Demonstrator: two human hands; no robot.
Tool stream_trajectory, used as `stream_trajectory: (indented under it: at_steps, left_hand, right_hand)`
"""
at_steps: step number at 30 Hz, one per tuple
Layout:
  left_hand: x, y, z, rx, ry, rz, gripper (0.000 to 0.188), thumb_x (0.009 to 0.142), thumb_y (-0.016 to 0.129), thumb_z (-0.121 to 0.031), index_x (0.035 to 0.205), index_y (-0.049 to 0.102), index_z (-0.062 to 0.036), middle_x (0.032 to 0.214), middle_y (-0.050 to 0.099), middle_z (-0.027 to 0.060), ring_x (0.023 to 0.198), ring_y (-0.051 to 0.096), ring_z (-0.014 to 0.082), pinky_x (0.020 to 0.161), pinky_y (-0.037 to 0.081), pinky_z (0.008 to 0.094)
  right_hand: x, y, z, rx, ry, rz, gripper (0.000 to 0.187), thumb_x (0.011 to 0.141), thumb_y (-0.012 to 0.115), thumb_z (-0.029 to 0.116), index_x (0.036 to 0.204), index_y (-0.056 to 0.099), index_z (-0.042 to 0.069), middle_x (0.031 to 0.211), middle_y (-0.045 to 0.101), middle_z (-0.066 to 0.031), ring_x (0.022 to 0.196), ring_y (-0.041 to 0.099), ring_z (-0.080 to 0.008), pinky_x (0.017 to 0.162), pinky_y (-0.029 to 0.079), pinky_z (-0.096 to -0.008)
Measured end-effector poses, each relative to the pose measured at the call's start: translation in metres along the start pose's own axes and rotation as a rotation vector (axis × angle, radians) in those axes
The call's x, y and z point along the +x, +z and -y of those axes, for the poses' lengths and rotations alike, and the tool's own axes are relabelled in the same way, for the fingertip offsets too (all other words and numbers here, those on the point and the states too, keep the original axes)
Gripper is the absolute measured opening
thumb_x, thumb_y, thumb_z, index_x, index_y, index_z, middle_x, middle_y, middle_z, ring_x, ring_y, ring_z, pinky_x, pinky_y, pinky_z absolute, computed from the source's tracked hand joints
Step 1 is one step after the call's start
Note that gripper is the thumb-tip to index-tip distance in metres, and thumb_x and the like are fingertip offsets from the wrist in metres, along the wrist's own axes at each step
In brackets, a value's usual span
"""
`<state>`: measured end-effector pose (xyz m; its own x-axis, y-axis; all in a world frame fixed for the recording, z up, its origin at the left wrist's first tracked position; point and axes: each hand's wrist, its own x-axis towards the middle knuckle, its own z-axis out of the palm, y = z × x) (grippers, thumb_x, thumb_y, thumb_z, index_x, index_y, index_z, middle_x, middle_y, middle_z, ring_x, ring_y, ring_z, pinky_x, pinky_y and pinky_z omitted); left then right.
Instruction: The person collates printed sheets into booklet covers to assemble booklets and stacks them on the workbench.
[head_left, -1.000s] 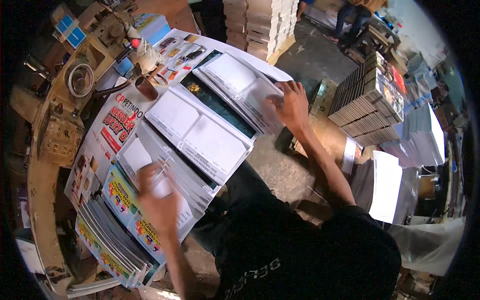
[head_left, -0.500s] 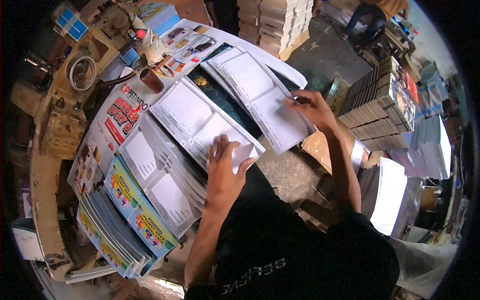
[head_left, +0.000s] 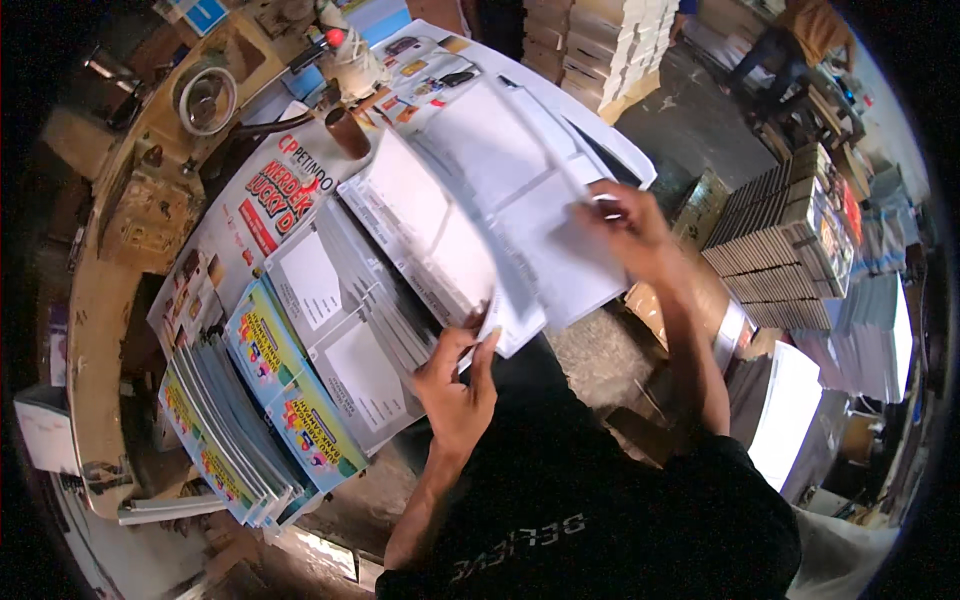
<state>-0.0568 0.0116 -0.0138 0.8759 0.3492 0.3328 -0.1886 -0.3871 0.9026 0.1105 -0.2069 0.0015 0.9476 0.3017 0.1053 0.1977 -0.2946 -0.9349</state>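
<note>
White printed sheet [head_left: 540,250] at frame centre: left hand [head_left: 458,385] pinches lower edge, right hand [head_left: 628,228] grips upper right edge.

moving white sheets [head_left: 520,215] blurred, lower stacks covered

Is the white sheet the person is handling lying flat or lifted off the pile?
Partly lifted. The left hand pinches the near edge of the white sheet and raises it, while the right hand grips its far side.

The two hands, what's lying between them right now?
In the head view, white printed sheets span the gap: the left hand grips their near edge, the right hand rests on their far side.
</note>
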Motion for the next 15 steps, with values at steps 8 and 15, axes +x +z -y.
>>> stream_trajectory:
  at_steps: [8,15]
  left_hand:
    - [0.002,-0.056,-0.022,0.214,0.081,0.236,0.030,0.081,0.080,-0.017,0.104,0.066,-0.0014,0.104,0.070,0.0147,0.096,0.069,0.0241,0.083,0.053,0.0338]
    - [-0.008,-0.133,0.004,0.604,-0.085,0.405,0.057,0.062,0.089,-0.027,0.106,0.060,-0.0063,0.114,0.055,0.0133,0.115,0.054,0.0333,0.096,0.046,0.0437]
  right_hand:
    - [-0.011,0.068,-0.023,0.263,0.189,-0.031,0.054,0.090,0.071,0.038,0.123,0.060,-0.003,0.109,0.065,-0.0147,0.102,0.059,-0.0191,0.091,0.048,-0.0306]
    - [0.005,0.069,-0.037,0.128,0.303,0.012,0.066,0.080,0.080,0.044,0.117,0.061,-0.008,0.103,0.065,-0.0109,0.092,0.058,-0.0134,0.084,0.048,-0.0264]
